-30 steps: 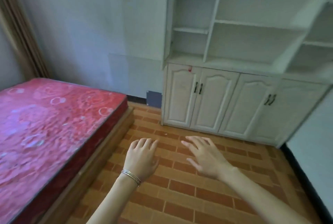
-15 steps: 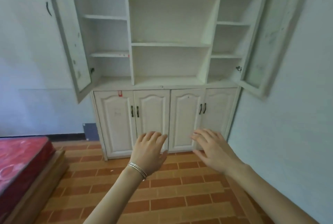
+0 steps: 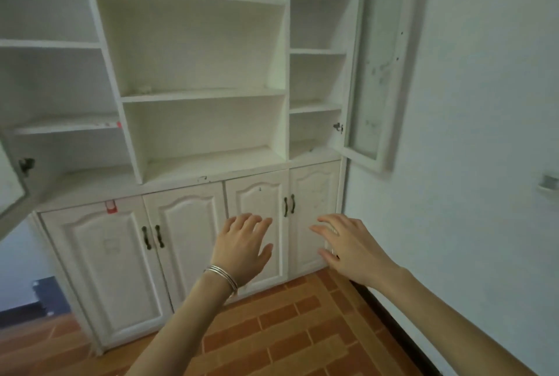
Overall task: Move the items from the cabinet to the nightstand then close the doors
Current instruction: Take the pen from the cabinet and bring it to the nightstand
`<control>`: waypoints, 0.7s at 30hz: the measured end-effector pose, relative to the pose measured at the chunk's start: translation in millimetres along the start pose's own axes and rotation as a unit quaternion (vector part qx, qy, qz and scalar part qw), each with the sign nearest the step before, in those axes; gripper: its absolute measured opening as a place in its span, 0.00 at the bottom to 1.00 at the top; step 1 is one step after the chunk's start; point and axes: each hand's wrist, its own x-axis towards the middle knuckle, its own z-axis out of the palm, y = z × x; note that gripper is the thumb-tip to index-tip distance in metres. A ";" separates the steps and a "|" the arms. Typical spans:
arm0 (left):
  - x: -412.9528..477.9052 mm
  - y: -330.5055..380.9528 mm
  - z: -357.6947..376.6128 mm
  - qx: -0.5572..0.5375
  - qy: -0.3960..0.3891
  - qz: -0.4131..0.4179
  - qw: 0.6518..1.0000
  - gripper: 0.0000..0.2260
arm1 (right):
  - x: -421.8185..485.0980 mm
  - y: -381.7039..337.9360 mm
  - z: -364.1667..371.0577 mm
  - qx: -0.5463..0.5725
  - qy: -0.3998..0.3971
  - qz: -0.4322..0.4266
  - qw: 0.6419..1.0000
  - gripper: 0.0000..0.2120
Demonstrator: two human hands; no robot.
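A white cabinet (image 3: pixel 205 94) fills the view, its upper shelves bare apart from small dark specks on a high shelf. The right glass door (image 3: pixel 372 73) stands swung out against the wall. Only a corner of the left glass door (image 3: pixel 9 191) shows at the left edge, also swung out. The four lower doors are closed, with dark handles (image 3: pixel 289 205). My left hand (image 3: pixel 242 247), bracelets on its wrist, is held out flat in front of a lower door, holding nothing. My right hand (image 3: pixel 351 244) hovers beside it with fingers spread and nothing in it. No nightstand is in view.
A pale wall (image 3: pixel 469 133) runs close along the right, with a dark skirting at its foot. The floor (image 3: pixel 290 324) is orange-brown brick tile. A small grey fitting (image 3: pixel 547 183) sits on the wall at the right edge. A red sticker (image 3: pixel 111 206) marks the leftmost lower door.
The view has swung right, away from the red mattress, and come closer to the cabinet. Both hands stay raised with nothing in them, and now appear in front of the lower right doors.
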 end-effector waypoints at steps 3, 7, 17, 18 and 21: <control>51.8 -16.5 19.8 -0.003 0.026 0.021 0.999 0.20 | 40.2 30.8 3.2 -0.017 0.020 0.012 1.000 0.20; 105.8 -29.8 44.1 -0.014 0.042 0.024 0.999 0.21 | 79.8 64.4 12.3 -0.027 0.021 0.011 0.999 0.21; 210.7 -23.2 138.3 -0.020 0.037 0.023 0.999 0.23 | 137.3 179.3 67.6 -0.014 -0.002 0.020 1.000 0.21; 224.8 -19.5 149.1 -0.020 0.035 0.021 0.999 0.22 | 142.9 196.0 73.5 -0.010 -0.003 0.022 1.000 0.21; 271.2 -4.2 178.0 -0.023 0.024 0.012 0.999 0.20 | 160.2 251.8 87.3 -0.010 0.000 0.021 1.000 0.21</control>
